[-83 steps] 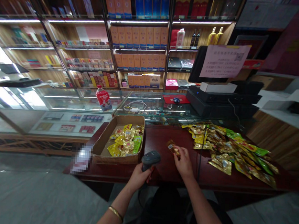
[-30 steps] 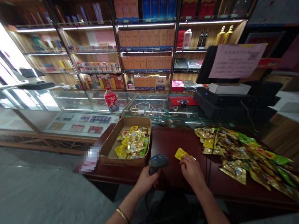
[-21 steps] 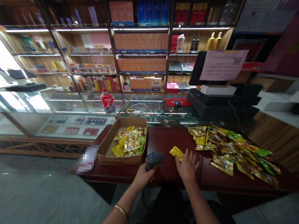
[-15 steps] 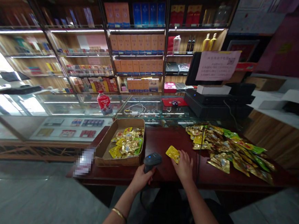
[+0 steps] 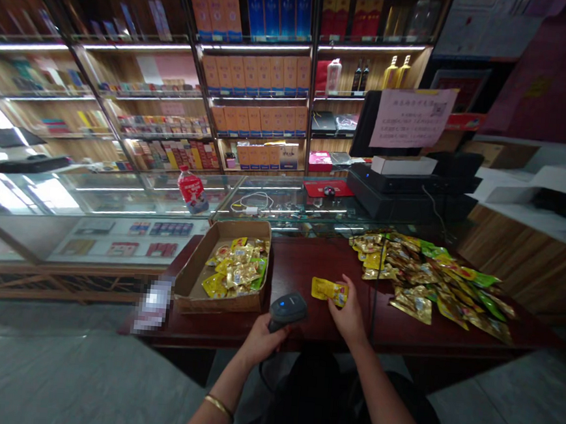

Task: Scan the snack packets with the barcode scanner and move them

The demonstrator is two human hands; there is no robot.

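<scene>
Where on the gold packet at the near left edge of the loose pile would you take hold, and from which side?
Probably by its near edge, coming from the person's side. That gold packet lies flat on the red table and juts out of the pile, so its near edge is free, while packets overlap its far side. The right hand, already holding a yellow packet, is nearest.
</scene>
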